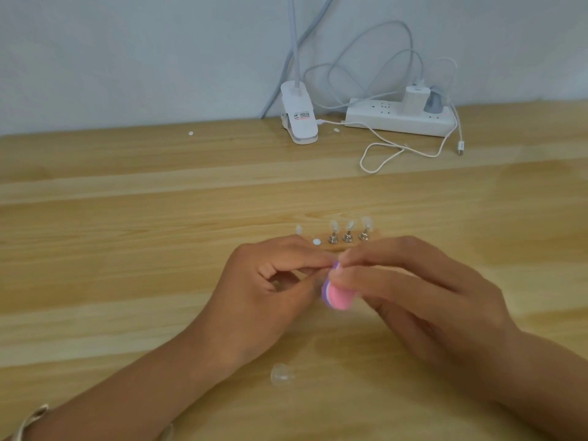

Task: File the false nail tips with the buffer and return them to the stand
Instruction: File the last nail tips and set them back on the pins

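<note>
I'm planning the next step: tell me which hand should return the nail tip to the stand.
Left, probably. The left hand pinches something small against the buffer, likely the tip, while the right hand grips the buffer. The stand sits just beyond both.

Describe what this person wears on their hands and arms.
The left hand and right hand are bare: no gloves, rings or sleeves visible. A pale beige band, perhaps a cuff edge, crosses the left arm near the frame corner.
</note>
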The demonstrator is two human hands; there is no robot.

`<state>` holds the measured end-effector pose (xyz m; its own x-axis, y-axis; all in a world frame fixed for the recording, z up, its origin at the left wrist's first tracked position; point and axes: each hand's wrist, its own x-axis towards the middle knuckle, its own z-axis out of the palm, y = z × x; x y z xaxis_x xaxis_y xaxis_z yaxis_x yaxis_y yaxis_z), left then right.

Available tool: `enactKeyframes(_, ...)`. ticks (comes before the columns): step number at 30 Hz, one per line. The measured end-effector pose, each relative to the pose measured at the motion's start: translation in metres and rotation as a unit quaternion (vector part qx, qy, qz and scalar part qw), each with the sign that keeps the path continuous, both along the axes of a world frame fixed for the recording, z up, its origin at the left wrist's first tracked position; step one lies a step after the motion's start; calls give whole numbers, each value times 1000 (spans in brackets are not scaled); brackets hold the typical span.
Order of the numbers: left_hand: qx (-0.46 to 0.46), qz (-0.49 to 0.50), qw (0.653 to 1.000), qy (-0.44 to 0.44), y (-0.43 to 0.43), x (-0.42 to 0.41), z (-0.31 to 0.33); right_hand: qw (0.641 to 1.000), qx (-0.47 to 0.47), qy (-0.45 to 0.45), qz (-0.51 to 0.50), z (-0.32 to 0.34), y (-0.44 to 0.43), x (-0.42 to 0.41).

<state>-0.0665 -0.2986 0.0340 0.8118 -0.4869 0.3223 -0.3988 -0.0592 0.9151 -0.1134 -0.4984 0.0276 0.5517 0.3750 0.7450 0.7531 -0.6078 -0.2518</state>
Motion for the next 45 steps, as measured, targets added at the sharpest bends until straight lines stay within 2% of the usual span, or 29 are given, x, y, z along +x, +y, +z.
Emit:
enactKeyframes(4, 20, 13, 1000, -12, -1, 0, 0, 999, -18, 15, -43, 3, -12, 6)
enactKeyframes(7, 7, 11, 1000, -8, -1, -1, 0, 999, -46, -4, -8, -1, -4, -2)
enactKeyframes(9, 16, 15, 1000, -11, -1, 0, 0, 998, -63, -8, -21, 0, -9, 1)
enactKeyframes(12, 24, 19, 1000, -5, -1, 0, 1, 997, -55, 4, -59, 4, -17, 7)
enactKeyframes(15, 19, 14, 1000, -3, 0, -1, 0, 998, -63, 7, -12, 0, -5, -4)
enactKeyframes(18, 15, 18, 1000, 10, 0, -1, -1, 997, -17, 69, -1, 5, -11, 0)
enactKeyframes(21, -2, 13, 999, 43, 0, -1, -2, 997, -52, 3, -54, 1, -12, 7)
enactKeyframes(24, -13, 10, 999, 46, 0, -2, -2, 998, -55, -21, -19, -3, -6, 1)
enactKeyframes(28, -5, 6, 999, 42, -1, -2, -1, 998, -41, -12, -45, -1, -14, 8)
enactKeyframes(32, -18, 14, 998, 59, -1, -2, 0, 999, -41, -19, -8, -2, -5, 1)
enactKeyframes(36, 2, 9, 998, 68, 0, -2, -1, 999, -31, -8, -41, 0, -14, 8)
enactKeyframes(40, -4, 1, 998, 64, 0, -2, 1, 999, -34, -23, -18, -5, -6, 4)
enactKeyframes(45, -8, -17, 995, 101, 1, -1, -2, 996, -14, -9, -89, 1, -22, 15)
